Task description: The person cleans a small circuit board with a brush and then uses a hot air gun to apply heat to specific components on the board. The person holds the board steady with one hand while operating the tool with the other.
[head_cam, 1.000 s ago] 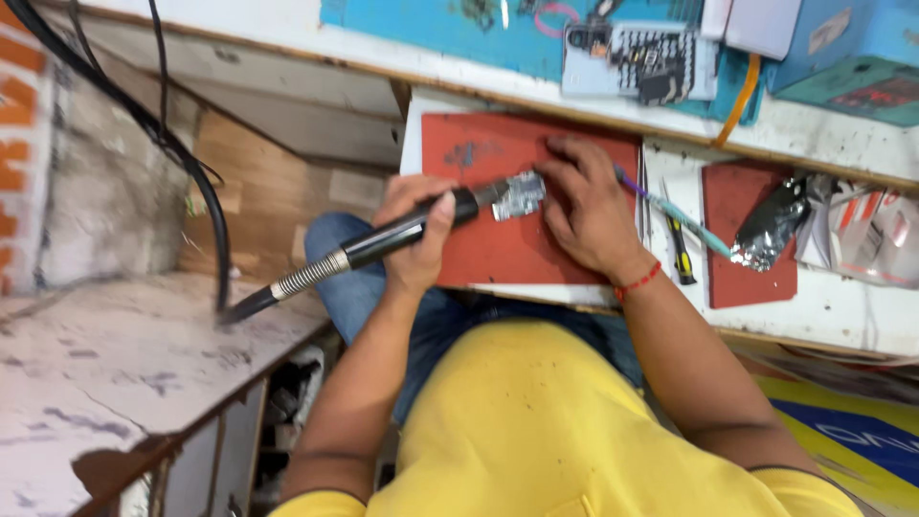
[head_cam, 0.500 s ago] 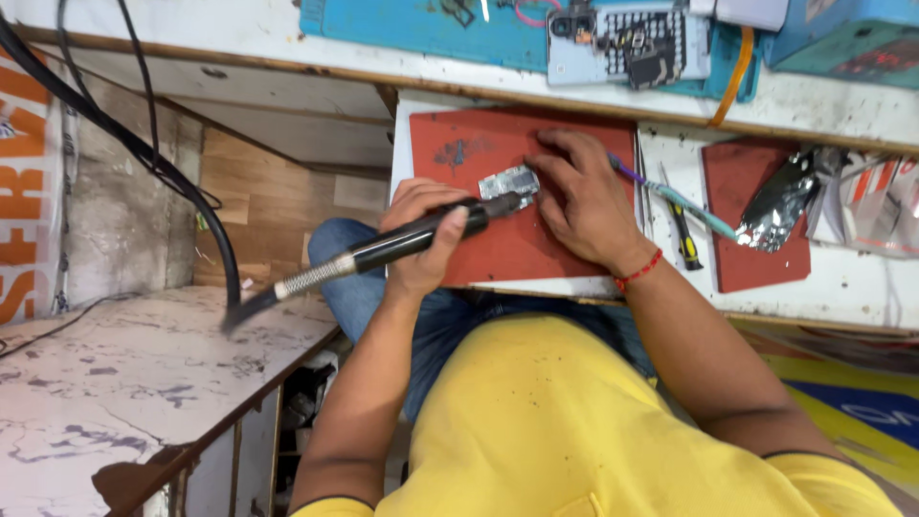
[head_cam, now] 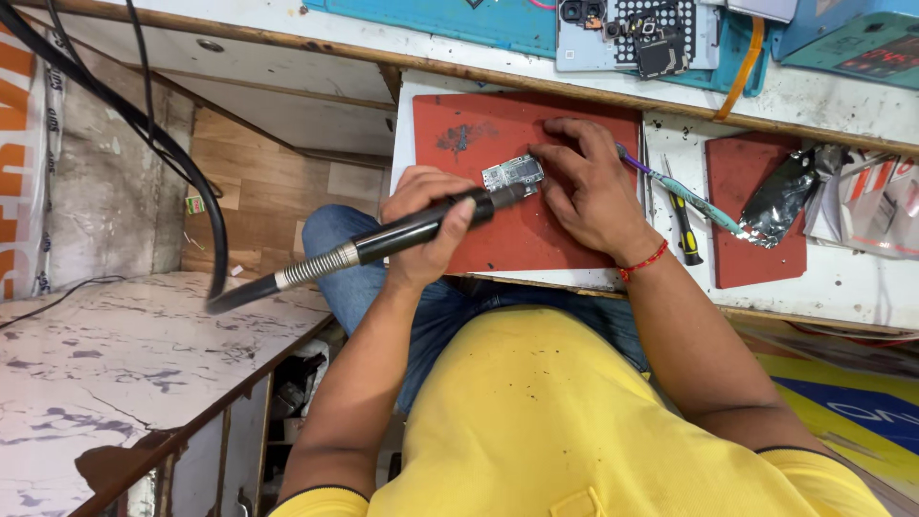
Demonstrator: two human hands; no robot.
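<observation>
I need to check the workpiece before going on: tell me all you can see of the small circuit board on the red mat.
The circuit board is small, roughly rectangular and silvery grey, with metal shields and tiny parts on top. It lies flat, slightly askew, on the red mat. The right hand pins its right edge with its fingertips; the black tool in the left hand points its tip at its lower edge.

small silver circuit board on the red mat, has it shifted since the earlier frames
No. The small silver circuit board sits at the same spot on the red rubber mat, just below its dark stain.
</observation>
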